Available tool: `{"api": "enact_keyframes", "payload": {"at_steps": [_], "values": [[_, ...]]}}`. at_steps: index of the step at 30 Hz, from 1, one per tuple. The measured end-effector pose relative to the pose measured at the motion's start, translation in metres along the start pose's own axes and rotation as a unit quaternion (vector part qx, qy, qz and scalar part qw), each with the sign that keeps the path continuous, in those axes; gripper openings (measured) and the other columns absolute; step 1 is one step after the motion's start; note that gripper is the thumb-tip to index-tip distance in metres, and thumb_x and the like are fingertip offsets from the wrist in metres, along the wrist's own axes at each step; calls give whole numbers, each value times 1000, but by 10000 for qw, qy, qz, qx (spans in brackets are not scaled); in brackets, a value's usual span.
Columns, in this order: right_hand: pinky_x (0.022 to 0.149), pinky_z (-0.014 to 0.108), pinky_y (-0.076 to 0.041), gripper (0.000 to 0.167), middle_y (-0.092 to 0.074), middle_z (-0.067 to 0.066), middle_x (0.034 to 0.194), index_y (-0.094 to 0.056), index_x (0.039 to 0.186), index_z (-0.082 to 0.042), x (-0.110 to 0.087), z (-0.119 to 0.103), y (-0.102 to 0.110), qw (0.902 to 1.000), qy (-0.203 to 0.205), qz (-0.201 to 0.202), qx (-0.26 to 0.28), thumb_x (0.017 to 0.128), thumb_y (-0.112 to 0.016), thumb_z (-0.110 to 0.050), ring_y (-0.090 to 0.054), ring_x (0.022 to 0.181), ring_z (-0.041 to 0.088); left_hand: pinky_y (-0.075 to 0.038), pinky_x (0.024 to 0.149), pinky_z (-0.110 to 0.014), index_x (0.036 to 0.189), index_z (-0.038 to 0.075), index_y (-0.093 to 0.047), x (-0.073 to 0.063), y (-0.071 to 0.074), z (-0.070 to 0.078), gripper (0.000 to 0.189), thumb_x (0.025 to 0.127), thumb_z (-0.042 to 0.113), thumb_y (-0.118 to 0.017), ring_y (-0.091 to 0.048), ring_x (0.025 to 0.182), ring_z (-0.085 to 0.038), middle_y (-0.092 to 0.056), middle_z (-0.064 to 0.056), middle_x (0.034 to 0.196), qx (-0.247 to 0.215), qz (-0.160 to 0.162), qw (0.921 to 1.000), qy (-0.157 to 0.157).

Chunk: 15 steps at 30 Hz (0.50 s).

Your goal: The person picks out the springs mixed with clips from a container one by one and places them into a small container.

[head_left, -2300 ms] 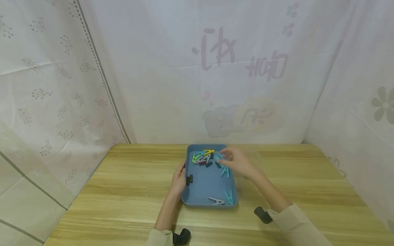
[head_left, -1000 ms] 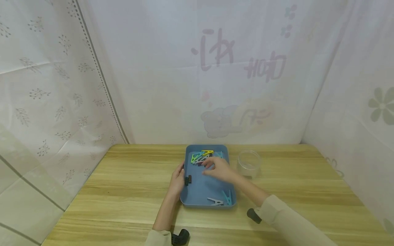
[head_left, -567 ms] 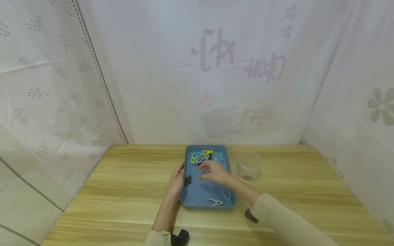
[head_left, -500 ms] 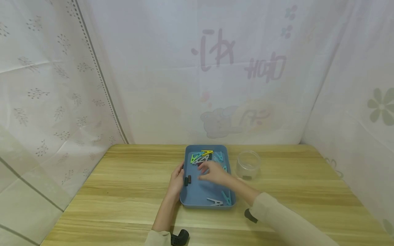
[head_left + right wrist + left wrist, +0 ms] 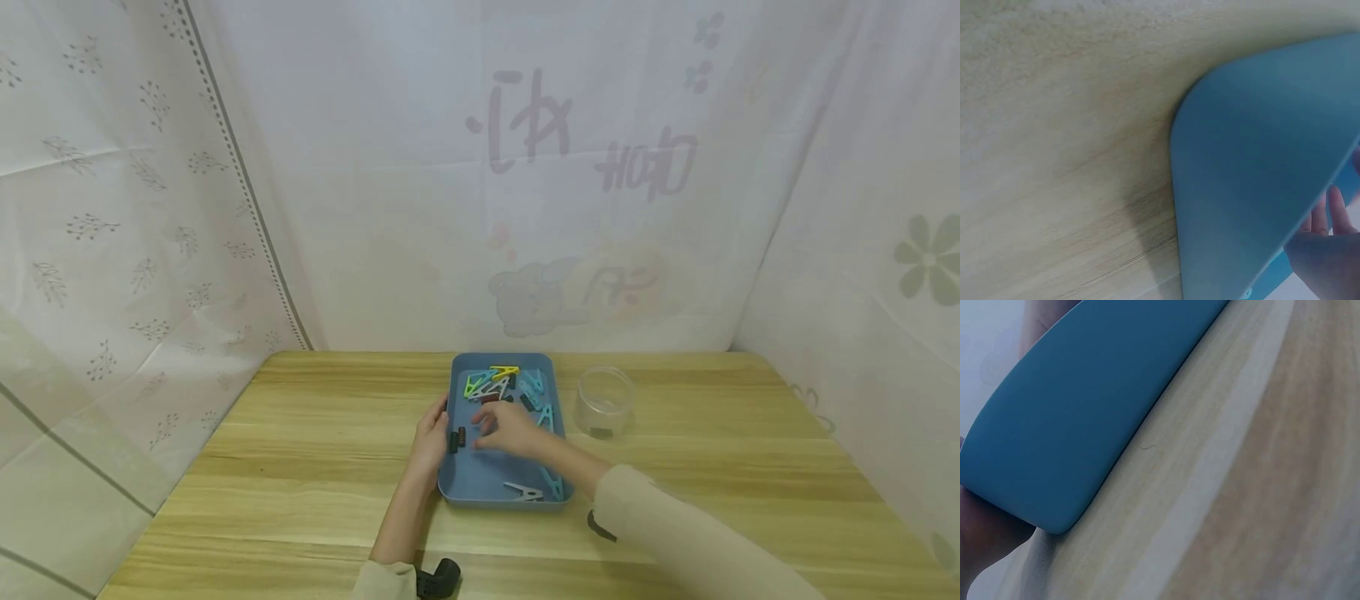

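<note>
A blue tray (image 5: 480, 482) lies on the table, and my left hand (image 5: 431, 437) grips its left side, the thumb at the rim. The left wrist view shows the tray's outer wall (image 5: 1085, 412) close up. My right hand (image 5: 510, 429) hovers over the middle of the tray, thumb and fingers apart, holding nothing visible. Just left of its fingertips are two small dark ridged pieces (image 5: 458, 438) by the left wall. Coloured clothespins, among them a yellow one (image 5: 506, 370) and a green one (image 5: 471, 387), cluster at the far end with more dark pieces.
A clear round jar (image 5: 604, 396) stands right of the tray, with a dark piece (image 5: 602, 432) visible at its base. Near the tray's front right corner lie a grey clothespin (image 5: 525, 492) and a teal clothespin (image 5: 552, 483). Patterned curtains (image 5: 390, 208) close off the back and sides.
My right hand has moved from the tray's far right side leftward and nearer, uncovering the teal clothespins and the jar. My left hand keeps its grip on the tray.
</note>
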State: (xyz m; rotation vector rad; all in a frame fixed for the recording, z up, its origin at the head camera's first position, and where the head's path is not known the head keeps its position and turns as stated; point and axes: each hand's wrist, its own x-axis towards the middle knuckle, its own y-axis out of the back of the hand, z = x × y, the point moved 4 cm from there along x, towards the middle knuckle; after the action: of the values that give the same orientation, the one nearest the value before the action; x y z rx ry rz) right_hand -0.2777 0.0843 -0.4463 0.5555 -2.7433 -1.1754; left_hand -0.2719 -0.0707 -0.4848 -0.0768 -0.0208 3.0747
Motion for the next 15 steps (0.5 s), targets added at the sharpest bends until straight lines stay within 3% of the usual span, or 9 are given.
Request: {"api": "enact_keyframes", "payload": {"at_steps": [15], "values": [[64, 24, -53, 39, -69, 3, 85, -75, 115, -1, 7, -5, -9, 9998, -87, -67, 151, 79, -90, -8, -63, 76, 13, -12, 130, -64, 163, -5, -28, -1, -1, 1, 51, 115, 9, -29, -14, 160, -48, -25, -28, 170, -21, -58, 10000, -20]]}}
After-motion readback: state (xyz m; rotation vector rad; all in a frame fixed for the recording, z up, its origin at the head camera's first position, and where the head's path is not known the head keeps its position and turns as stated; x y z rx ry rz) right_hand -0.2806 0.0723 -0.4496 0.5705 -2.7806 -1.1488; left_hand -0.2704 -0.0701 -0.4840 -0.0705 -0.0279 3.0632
